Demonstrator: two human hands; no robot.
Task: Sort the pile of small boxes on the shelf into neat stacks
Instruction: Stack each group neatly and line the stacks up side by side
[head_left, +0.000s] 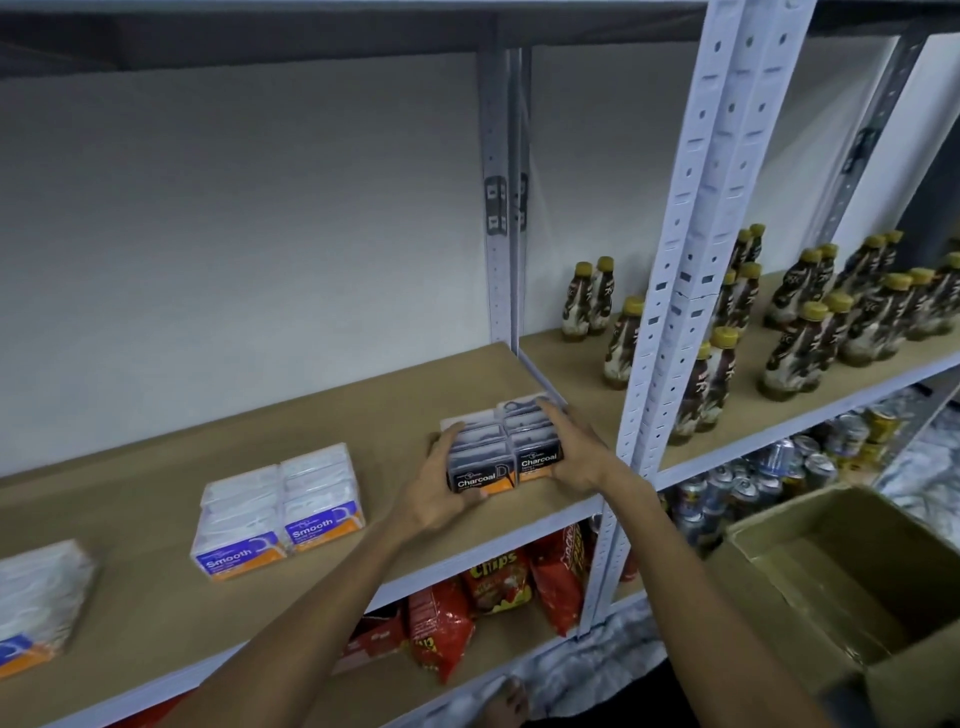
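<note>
Small black Charcoal boxes (504, 447), each with an orange lower corner and a pale, glossy top, stand in two tight rows as one squared block. The block sits near the front edge of the brown wooden shelf (363, 405). The left hand (441, 483) curls round its left side, and the right hand (574, 452) clasps its right side. Well apart to the left stand white-and-blue Smooth boxes (280, 509) in a similar block.

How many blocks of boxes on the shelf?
3: Charcoal block between left hand and right hand; Smooth block to its left; third block at the frame's left edge, cut off. More may be hidden.
</note>
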